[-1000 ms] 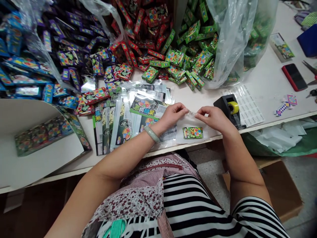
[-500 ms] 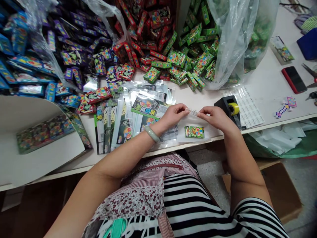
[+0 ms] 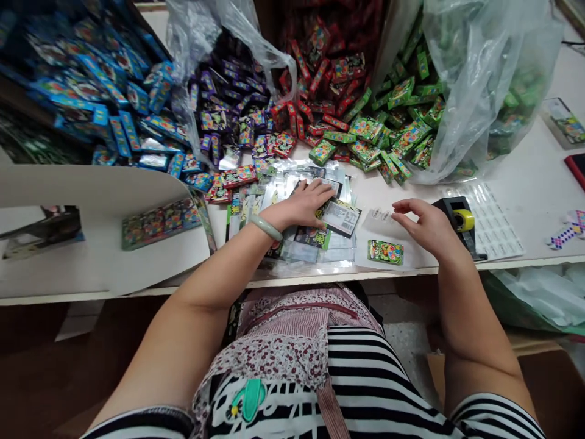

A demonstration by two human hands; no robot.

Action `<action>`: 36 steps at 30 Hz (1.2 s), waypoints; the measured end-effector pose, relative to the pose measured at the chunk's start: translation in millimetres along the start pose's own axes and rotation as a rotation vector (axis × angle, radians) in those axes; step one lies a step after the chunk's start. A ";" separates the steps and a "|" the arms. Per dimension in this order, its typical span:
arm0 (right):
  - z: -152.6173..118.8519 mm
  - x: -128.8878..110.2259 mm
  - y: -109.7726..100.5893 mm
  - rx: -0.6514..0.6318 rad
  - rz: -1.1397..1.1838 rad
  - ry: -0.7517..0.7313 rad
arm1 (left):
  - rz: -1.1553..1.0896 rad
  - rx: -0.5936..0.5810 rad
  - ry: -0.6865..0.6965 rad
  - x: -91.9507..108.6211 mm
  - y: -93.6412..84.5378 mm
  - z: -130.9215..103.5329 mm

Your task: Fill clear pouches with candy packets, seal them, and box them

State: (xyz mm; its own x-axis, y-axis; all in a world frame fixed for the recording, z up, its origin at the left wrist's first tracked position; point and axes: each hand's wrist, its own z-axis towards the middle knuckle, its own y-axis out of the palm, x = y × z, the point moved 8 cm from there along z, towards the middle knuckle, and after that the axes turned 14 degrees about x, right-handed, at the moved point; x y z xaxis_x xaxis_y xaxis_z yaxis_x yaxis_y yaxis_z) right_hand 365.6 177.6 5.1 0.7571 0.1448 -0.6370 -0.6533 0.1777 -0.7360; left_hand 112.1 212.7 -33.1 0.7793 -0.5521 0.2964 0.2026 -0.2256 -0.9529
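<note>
My left hand (image 3: 308,204) lies with its fingers spread on the pile of clear printed plastic bags (image 3: 338,244). Under its fingertips is a black packet with a white barcode panel (image 3: 342,218). My right hand (image 3: 425,227) has thumb and forefinger close together at the right end of a small clear sticker strip (image 3: 380,214) with printed ovals. Below that strip, a green candy box (image 3: 385,252) lies flat on a pale sheet near the table's front edge.
Heaps of blue (image 3: 123,131), purple (image 3: 228,110), red (image 3: 329,79) and green boxes (image 3: 406,134) fill the back. A black tape dispenser (image 3: 461,225) stands beside a sticker sheet (image 3: 491,222) on the right. A curved white card box (image 3: 105,256) is at left.
My left hand has let go of the sticker strip and moved left onto the bag pile, its fingers now spread. The right hand stays at the strip. The view has shifted left.
</note>
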 end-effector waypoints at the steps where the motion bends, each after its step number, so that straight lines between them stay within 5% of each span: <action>1: 0.2 -5.9 0.8 0.001 -0.001 -0.015 | -0.001 0.017 0.008 2.3 -0.6 -0.1; 10: 19.8 -45.0 11.0 -0.051 -0.016 -0.159 | 0.008 0.101 0.033 10.7 5.5 -23.0; 17: 31.1 -112.9 113.9 -0.354 -0.367 -0.364 | 0.045 0.369 0.194 26.3 1.6 -54.4; 22: 34.0 -121.0 154.7 -0.451 -0.597 -0.316 | -0.056 0.573 0.098 6.5 -7.1 -99.5; 26: 42.2 -121.2 157.1 -0.444 -0.541 -0.305 | -0.074 0.621 0.054 -1.1 -9.0 -122.7; 29: 49.1 -139.0 151.7 -0.462 -0.459 -0.336 | -0.027 0.715 -0.024 3.5 -34.9 -124.6; 32: 47.8 -187.8 137.9 -0.439 -0.252 -0.460 | 0.028 0.784 -0.137 8.9 -74.2 -118.3; 36: 33.3 -250.6 97.1 -0.246 0.007 -0.673 | -0.101 0.683 -0.362 -10.1 -101.9 -117.2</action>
State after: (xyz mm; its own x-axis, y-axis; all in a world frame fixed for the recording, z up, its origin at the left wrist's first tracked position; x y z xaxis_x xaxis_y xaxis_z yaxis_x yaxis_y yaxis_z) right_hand 112.7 191.0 101.0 0.5410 0.7281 -0.4210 -0.5808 -0.0387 -0.8132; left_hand 14.1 147.1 68.5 0.8588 -0.2324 0.4565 0.5117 0.3480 -0.7855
